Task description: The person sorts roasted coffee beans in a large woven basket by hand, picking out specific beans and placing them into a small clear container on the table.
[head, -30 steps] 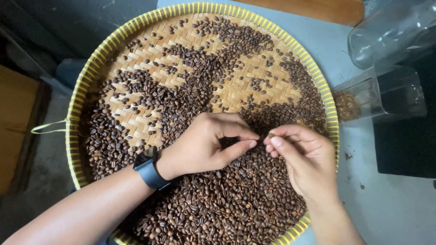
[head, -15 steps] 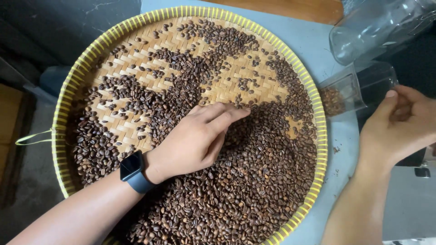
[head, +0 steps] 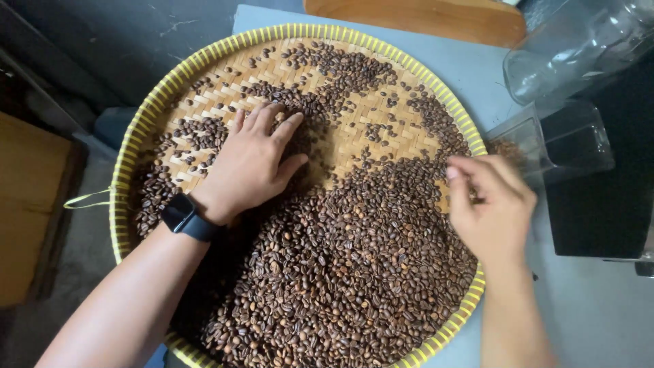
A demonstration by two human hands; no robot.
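At the far left, a brown wooden cabinet [head: 27, 218] stands beside the grey table [head: 599, 313]. Your left forearm comes up from the bottom edge with a black smartwatch [head: 185, 217] on the wrist. Your left hand [head: 253, 160] lies palm down, fingers spread flat, on the upper left part of the round woven bamboo tray with a yellow rim [head: 136, 136], touching the scattered roasted brown coffee beans [head: 340, 272] there. The beans thin out under that hand, leaving bare weave showing, and pile thickest across the lower middle and right of the tray. Your right hand [head: 492, 204] hovers over the tray's right rim, thumb and fingertips drawn together in a pinch; what it pinches, you cannot tell. Just beyond it stands a small clear plastic container [head: 552, 140] with a few beans at its bottom, and above that lies a larger clear jar [head: 572, 48]. A black box [head: 606, 197] sits at the far right, and a wooden board [head: 422, 17] lies along the top.
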